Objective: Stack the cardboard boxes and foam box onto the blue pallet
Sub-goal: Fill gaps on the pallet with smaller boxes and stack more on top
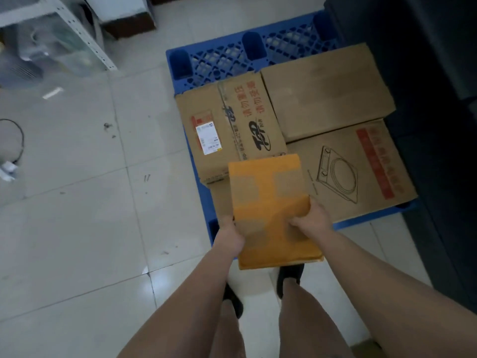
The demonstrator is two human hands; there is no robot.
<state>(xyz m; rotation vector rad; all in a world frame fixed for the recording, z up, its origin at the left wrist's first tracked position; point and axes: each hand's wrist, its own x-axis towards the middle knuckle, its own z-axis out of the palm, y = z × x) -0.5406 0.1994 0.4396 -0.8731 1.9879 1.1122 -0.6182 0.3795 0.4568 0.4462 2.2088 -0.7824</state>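
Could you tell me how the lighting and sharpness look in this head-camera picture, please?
Head view: dim, bluish light overall; soft glare patches on the floor tiles; the right edge is nearly black; the orange box held in the left hand and right hand is slightly motion-blurred; print on the labelled cardboard box stays readable; tile lines bow from wide-angle distortion.

Dim cool light, soft overall blur, faint floor (77,228) glare, curved wide-angle edges

Cardboard box (242,120) reads "请勿重压", "请勿凌薄".
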